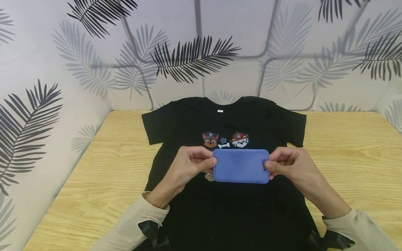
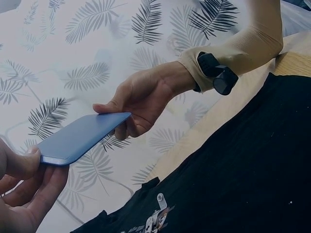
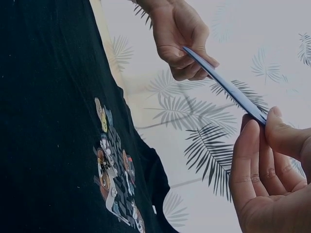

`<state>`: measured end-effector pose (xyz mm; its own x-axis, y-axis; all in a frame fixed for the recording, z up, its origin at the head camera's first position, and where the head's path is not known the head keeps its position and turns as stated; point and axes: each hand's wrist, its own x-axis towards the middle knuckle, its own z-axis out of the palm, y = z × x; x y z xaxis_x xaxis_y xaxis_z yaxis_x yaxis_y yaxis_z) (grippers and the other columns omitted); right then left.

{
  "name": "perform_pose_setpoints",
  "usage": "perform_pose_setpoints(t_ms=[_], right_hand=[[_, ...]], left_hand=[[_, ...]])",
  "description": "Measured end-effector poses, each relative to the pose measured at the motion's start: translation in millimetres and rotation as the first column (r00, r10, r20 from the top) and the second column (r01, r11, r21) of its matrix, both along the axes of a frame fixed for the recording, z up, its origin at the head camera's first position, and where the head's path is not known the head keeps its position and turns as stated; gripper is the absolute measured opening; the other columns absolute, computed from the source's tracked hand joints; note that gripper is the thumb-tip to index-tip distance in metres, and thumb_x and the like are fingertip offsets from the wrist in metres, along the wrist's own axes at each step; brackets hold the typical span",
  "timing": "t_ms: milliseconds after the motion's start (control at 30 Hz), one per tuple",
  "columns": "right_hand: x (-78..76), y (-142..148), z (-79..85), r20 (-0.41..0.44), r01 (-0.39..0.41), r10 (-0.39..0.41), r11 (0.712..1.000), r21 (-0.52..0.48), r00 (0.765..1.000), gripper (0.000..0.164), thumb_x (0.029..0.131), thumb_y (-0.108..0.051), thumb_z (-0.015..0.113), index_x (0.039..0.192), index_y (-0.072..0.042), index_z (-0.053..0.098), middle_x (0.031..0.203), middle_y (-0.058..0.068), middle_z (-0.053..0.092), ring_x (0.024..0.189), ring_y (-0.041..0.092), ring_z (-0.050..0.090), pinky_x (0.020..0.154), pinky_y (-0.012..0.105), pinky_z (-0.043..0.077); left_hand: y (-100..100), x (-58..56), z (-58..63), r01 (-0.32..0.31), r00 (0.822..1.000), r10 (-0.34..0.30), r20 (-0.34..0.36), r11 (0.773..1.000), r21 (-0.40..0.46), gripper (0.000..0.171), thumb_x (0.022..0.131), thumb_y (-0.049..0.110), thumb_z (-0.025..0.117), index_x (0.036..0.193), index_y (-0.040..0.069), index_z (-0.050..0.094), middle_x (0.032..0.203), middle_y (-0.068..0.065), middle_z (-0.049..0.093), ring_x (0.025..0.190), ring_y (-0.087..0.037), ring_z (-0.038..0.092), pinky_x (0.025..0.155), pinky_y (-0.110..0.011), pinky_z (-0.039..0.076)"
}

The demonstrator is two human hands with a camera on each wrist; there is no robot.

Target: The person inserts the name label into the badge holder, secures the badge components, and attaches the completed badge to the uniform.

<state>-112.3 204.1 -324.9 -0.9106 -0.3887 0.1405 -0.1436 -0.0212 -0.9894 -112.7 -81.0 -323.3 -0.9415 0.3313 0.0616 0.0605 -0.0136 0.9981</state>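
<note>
A flat blue rectangular plastic piece with rounded corners, like a card holder, is held level above a black T-shirt. My left hand pinches its left short edge, thumb on the near face and fingers behind. At the opposite short edge, beside a small slot, my right hand pinches it the same way. Seen from the right wrist, the blue piece is thin and nearly edge-on between both hands. The shirt lies spread out, neckline away from me, with cartoon dog prints partly hidden behind the piece.
A light wood-grain table carries the shirt. Behind it and at the left stand pale walls or coverings with a grey and black leaf pattern. Dark wrist-worn devices sit on beige sleeves.
</note>
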Motion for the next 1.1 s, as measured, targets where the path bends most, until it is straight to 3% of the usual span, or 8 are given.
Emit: perform_pose_setpoints(t_ms=[1100], right_hand=[[-1.2,-1.8,1.3,-0.007,0.021,-0.021,0.999,0.036,1.000,0.015,0.089,0.003,0.065,0.086,-0.011,0.071,0.078,0.000,0.068,0.061,0.013,0.063,0.061,0.024,0.056]], left_hand=[[-0.7,-2.1,0.6,-0.006,1.000,0.006,0.007,1.000,-0.002,0.013,0.086,-0.008,0.066,0.096,-0.015,0.066,0.092,-0.023,0.070,0.070,-0.018,0.070,0.073,-0.040,0.058]])
